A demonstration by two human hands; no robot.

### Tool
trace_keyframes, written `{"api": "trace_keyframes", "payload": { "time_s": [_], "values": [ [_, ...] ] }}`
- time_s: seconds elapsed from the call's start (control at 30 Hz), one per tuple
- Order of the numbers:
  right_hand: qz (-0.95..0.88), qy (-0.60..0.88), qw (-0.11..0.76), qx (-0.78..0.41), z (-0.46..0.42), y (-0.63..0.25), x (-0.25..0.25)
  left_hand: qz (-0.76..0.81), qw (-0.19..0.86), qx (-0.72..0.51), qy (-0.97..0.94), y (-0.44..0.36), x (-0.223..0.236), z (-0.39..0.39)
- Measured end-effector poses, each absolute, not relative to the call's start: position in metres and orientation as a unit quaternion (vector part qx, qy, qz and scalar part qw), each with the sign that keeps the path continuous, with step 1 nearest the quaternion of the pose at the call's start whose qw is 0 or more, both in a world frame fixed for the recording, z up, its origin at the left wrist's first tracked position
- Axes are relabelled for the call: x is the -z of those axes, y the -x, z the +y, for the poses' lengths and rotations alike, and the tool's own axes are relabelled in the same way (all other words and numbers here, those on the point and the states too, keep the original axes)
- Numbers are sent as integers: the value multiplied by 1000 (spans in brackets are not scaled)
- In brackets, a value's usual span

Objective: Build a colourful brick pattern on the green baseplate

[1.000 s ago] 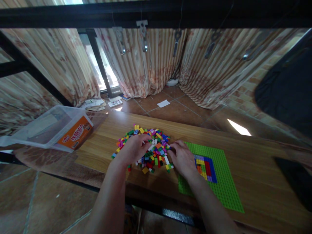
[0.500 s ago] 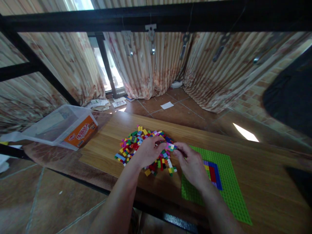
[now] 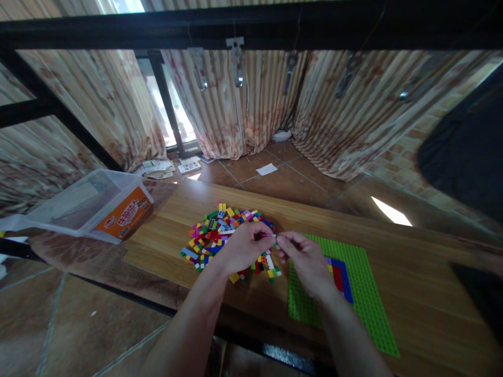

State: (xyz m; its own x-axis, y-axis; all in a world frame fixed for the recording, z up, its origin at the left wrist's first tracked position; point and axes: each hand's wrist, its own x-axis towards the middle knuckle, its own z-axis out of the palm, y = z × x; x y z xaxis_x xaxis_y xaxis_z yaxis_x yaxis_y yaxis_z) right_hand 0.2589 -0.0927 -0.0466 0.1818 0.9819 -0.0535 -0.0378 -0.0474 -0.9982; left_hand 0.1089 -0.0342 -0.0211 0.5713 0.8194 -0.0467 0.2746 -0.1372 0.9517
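Observation:
My left hand (image 3: 244, 249) and my right hand (image 3: 307, 263) meet fingertip to fingertip over the right side of a heap of loose building bricks (image 3: 205, 239). Both are closed in a pinch on a small piece of joined building bricks (image 3: 270, 235). Only a thin pinkish and white edge of it shows; the fingers cover the rest. Under my right hand and forearm lies a green studded baseplate (image 3: 363, 283). On it is a flat rectangle of bricks (image 3: 343, 283) with a blue border and red and yellow inside, partly hidden by my right hand.
The wooden tabletop (image 3: 416, 283) holds all this. A clear plastic bin (image 3: 84, 209) with an orange label stands at the left end. A dark bar (image 3: 251, 34) with hanging metal tags crosses above. A dark object (image 3: 475, 293) sits at the right edge.
My fingertips have drawn closer around the brick piece, and it has turned so its coloured top no longer shows. The whole view has shifted slightly.

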Motion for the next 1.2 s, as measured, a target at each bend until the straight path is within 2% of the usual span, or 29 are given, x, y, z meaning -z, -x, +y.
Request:
{"api": "trace_keyframes", "payload": {
  "time_s": [0.2,0.4,0.5,0.57,0.67,0.73,0.8,0.9,1.1,1.2],
  "values": [
    [-417,548,536,-488,-95,-258,48,393,518,-256,-715,-110,25,-36],
    [-361,520,550,-544,-96,-258,51,384,593,-267,-656,-111,22,-36],
    [-376,561,535,-507,-93,-263,54,404,592,-270,-643,-108,23,-33],
    [-435,630,485,-423,-92,-266,57,415,562,-269,-663,-105,26,-29],
    [-548,706,355,-276,-92,-268,63,417,538,-259,-686,-103,30,-26],
    [-601,713,284,-224,-93,-267,65,416,537,-253,-690,-104,33,-26],
    [-625,708,251,-213,-94,-266,65,411,543,-250,-688,-105,33,-27],
    [-610,698,287,-242,-94,-267,63,402,550,-244,-690,-107,33,-29],
    [-406,615,505,-449,-92,-262,57,410,567,-259,-666,-114,31,-32],
    [-358,567,560,-487,-91,-256,56,409,605,-282,-622,-120,30,-37]
  ]
}}
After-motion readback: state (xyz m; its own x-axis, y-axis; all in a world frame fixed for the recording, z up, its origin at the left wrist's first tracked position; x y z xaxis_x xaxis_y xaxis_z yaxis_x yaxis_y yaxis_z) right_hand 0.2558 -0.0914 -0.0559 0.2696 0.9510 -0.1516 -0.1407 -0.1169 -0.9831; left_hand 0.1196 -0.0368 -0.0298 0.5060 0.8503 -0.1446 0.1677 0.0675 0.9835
